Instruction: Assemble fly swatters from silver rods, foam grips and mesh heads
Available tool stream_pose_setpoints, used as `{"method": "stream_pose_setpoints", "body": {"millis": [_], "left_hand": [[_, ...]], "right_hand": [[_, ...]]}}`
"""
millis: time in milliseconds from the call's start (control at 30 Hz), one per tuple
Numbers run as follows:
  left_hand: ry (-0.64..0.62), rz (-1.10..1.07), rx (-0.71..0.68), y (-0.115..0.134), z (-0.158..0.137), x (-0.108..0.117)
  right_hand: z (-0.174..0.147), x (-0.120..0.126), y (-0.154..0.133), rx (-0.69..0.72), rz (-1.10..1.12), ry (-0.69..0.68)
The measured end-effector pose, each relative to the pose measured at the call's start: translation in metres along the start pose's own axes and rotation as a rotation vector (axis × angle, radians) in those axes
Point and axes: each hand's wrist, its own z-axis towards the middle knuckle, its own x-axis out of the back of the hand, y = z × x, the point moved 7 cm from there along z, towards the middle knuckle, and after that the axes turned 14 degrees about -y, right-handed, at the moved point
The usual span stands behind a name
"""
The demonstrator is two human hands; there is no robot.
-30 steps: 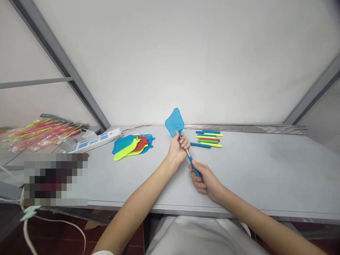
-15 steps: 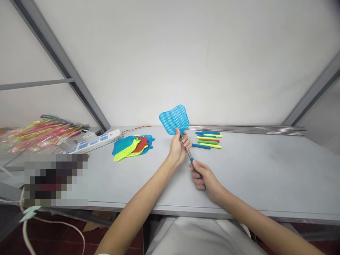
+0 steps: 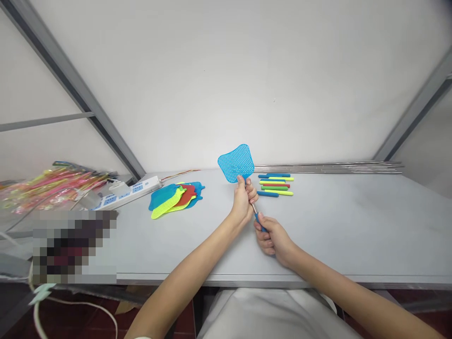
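Note:
I hold a blue fly swatter above the grey table [image 3: 353, 226]. Its mesh head [image 3: 236, 162] points up and away, flat side toward me. My left hand [image 3: 243, 200] grips the metal rod just under the head. My right hand [image 3: 271, 237] is closed around the blue handle [image 3: 260, 222] lower down. A short bare stretch of rod shows between the two hands.
A pile of loose swatter heads [image 3: 175, 194] in blue, red and yellow-green lies to the left. Several coloured handles [image 3: 276, 183] lie behind my hands. Long metal rods [image 3: 328, 166] run along the wall. A power strip [image 3: 125, 193] and bagged swatters [image 3: 49, 181] sit far left.
The swatter head turned from edge-on to flat toward me. My two hands have drawn closer together along the rod, leaving less of it bare.

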Motion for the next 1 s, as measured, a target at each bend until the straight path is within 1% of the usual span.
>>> {"method": "stream_pose_setpoints", "body": {"millis": [200, 333, 467, 600, 767, 900, 1000], "left_hand": [[-0.025, 0.016, 0.005, -0.002, 0.0, -0.001], [0.005, -0.004, 0.022, -0.005, -0.001, 0.0], [0.028, -0.056, 0.082, -0.011, -0.002, 0.002], [-0.001, -0.109, 0.116, -0.015, -0.004, 0.001], [-0.049, -0.088, 0.091, -0.012, -0.006, -0.001], [-0.02, -0.106, 0.124, -0.015, -0.008, 0.0], [0.002, -0.126, 0.117, -0.016, -0.008, 0.002]], "right_hand": [[0.002, 0.001, -0.002, 0.019, 0.065, -0.038], [0.003, 0.002, 0.0, 0.002, 0.111, -0.07], [0.005, 0.002, 0.0, -0.009, 0.156, -0.092], [0.004, 0.002, 0.001, -0.024, 0.178, -0.103], [0.004, 0.003, 0.001, -0.016, 0.184, -0.116], [0.005, 0.005, 0.002, -0.025, 0.198, -0.112], [0.005, 0.005, 0.002, -0.03, 0.196, -0.108]]}}
